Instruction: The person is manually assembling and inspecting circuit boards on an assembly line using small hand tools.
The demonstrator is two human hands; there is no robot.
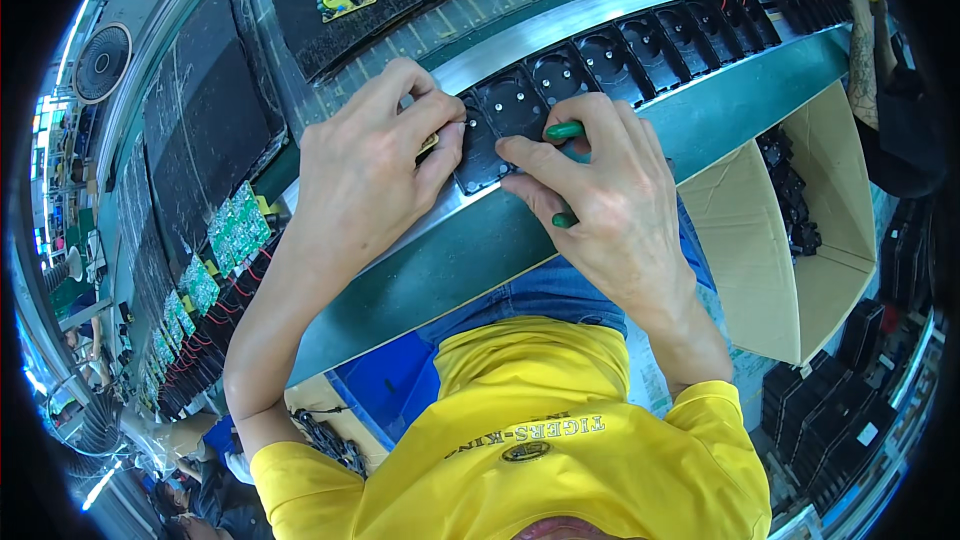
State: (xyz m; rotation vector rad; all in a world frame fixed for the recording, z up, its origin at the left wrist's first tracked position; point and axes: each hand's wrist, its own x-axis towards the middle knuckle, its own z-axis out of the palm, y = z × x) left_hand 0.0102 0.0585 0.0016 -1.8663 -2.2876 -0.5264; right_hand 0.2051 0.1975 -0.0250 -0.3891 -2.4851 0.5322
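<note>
Gripping one green-handled tool (564, 130) in the right hand (605, 180), left hand (372, 150) beside one black housing (483, 158), its grip unclear.

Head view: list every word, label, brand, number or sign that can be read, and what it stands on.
Yellow short-sleeved cloth shirt: dark lettering, legible but not reproduced here.
White rectangular label on stacked black containers: too small to read.
Flat green circuit boards: no legible text.

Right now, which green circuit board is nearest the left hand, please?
The top board in the picture's left row; other green boards lie farther from the left hand.
</note>
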